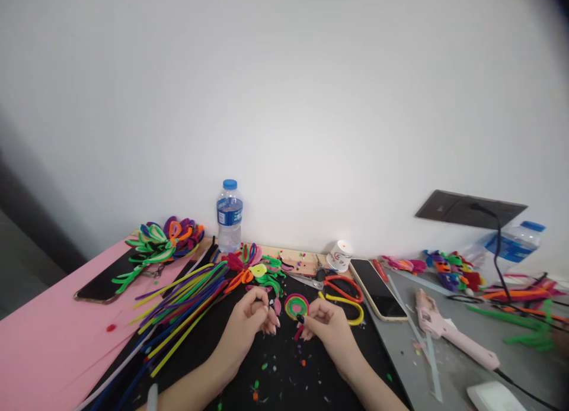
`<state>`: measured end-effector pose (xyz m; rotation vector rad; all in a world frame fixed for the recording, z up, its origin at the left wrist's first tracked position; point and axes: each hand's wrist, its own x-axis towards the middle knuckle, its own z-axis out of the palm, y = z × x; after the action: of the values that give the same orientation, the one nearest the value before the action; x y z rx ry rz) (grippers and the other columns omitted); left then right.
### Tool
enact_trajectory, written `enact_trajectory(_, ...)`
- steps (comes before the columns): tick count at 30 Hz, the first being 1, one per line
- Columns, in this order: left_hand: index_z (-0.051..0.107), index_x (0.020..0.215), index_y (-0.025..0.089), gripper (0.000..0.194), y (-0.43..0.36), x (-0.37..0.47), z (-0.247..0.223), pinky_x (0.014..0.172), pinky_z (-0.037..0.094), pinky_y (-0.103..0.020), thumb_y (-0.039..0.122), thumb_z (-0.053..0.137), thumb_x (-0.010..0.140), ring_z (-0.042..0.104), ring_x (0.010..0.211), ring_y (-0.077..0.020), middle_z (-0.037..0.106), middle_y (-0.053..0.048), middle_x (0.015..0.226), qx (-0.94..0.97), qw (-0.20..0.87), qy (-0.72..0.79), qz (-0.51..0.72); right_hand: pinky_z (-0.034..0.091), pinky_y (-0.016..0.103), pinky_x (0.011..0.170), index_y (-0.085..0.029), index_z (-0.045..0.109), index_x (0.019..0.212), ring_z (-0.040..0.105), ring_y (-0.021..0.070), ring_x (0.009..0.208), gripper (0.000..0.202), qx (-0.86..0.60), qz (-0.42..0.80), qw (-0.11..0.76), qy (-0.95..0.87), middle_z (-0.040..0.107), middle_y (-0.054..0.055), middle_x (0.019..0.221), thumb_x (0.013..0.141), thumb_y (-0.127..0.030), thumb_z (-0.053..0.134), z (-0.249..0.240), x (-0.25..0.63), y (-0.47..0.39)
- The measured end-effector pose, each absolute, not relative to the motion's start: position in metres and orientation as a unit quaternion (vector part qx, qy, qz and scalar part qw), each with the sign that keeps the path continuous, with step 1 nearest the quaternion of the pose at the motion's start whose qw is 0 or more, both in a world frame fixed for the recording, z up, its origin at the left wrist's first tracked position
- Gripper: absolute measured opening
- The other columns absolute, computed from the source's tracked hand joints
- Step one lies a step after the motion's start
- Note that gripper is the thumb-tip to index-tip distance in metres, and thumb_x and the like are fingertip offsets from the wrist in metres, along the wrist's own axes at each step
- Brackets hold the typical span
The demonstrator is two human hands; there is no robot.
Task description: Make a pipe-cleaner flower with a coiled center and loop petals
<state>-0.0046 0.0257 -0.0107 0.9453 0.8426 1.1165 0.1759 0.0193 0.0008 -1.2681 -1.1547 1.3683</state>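
Note:
My left hand (250,319) is over the black mat with its fingers curled in and the tips pressed together. Whatever may be between them is too small to make out. My right hand (328,323) is closed in a pinch, and a short magenta pipe cleaner piece (299,333) sticks out below the thumb. Right beside those fingertips is a round pipe cleaner coil (296,306) in green, pink and orange rings; whether it touches the hand I cannot tell. Scissors (344,298) with red and yellow handles lie just behind my right hand.
Loose pipe cleaners (186,307) spread at left, near pipe cleaner flowers (166,239) and a phone (100,283). A water bottle (230,218) and a paper cup (339,257) stand by the wall. At right are another phone (377,289) and a corded glue gun (457,337).

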Motion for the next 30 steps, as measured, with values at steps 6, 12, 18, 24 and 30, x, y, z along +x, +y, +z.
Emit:
enact_trajectory(6,0.041,0.069,0.020,0.011,0.0257,-0.0041,-0.0080,0.047,0.040,-0.020,0.019,0.051,0.069,0.055,0.042,-0.0101,0.066,0.002,0.053,0.410,0.662,0.400,0.484,0.045,0.019,0.043,-0.016,0.052,0.060,0.057,0.0114,0.040,0.026,-0.512,0.556,0.455,-0.471,0.061,-0.002,0.044,0.058,-0.031,0.073,0.0016,0.1759,0.0181)
enact_trajectory(12,0.041,0.069,0.020,0.010,0.0262,-0.0030,-0.0066,0.046,0.040,-0.020,0.019,0.050,0.066,0.056,0.043,-0.0108,0.067,0.001,0.054,0.407,0.661,0.407,0.482,0.045,0.020,0.044,-0.016,0.052,0.060,0.058,0.0117,0.041,0.026,-0.513,0.555,0.451,-0.475,0.061,-0.002,0.045,0.058,-0.031,0.073,0.0002,0.1766,0.0185)
enact_trajectory(18,0.041,0.067,0.020,0.009,0.0249,-0.0032,-0.0035,0.047,0.039,-0.020,0.016,0.049,0.064,0.056,0.044,-0.0111,0.067,0.001,0.054,0.406,0.660,0.412,0.479,0.045,0.021,0.044,-0.016,0.052,0.059,0.058,0.0121,0.041,0.027,-0.510,0.558,0.456,-0.470,0.060,-0.002,0.046,0.057,-0.033,0.074,0.0014,0.1760,0.0177)
enact_trajectory(24,0.041,0.070,0.020,0.011,0.0261,-0.0032,-0.0040,0.048,0.040,-0.020,0.019,0.052,0.066,0.057,0.045,-0.0109,0.067,0.002,0.054,0.390,0.668,0.408,0.486,0.045,0.022,0.045,-0.017,0.053,0.060,0.058,0.0129,0.042,0.030,-0.514,0.550,0.454,-0.476,0.061,-0.002,0.046,0.057,-0.037,0.074,0.0000,0.1768,0.0171)
enact_trajectory(30,0.041,0.073,0.020,0.012,0.0267,-0.0039,-0.0059,0.048,0.040,-0.020,0.021,0.052,0.069,0.058,0.046,-0.0110,0.068,0.001,0.057,0.391,0.673,0.403,0.481,0.044,0.021,0.044,-0.017,0.052,0.059,0.057,0.0120,0.041,0.031,-0.513,0.557,0.454,-0.470,0.061,-0.002,0.046,0.056,-0.037,0.075,0.0004,0.1768,0.0171)
